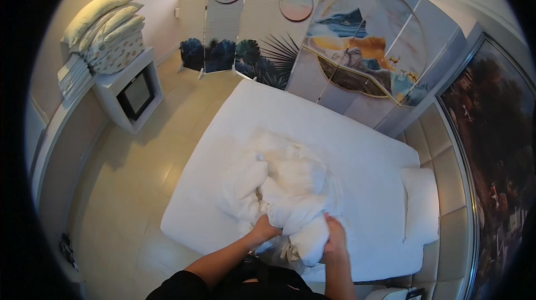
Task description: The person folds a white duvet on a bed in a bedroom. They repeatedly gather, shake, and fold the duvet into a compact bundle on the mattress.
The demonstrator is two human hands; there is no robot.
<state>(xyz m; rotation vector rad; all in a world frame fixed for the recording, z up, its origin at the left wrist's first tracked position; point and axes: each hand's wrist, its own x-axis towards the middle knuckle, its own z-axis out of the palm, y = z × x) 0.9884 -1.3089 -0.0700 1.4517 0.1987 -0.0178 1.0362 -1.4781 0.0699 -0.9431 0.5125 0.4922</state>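
Observation:
A bunched white duvet [293,174] lies in a heap over the near middle of a bed with a white fitted sheet [368,157]. My left hand [266,229] grips the duvet's near part, its fingertips hidden in the folds. About a forearm's width to the right, my right hand [336,235] clasps the same bundle from its right side, with the thumb on top. Between my hands a thick roll of the fabric bulges towards me. Its near end hangs by the bed's edge, close to my body.
A white pillow [421,205] rests against the padded headboard [454,182]. Folding screens [259,27] stand beyond the bed's far side. To the left, stacked pillows and bedding [111,32] sit on a white cabinet [127,80]. Tiled floor [142,174] runs along the bed's left side.

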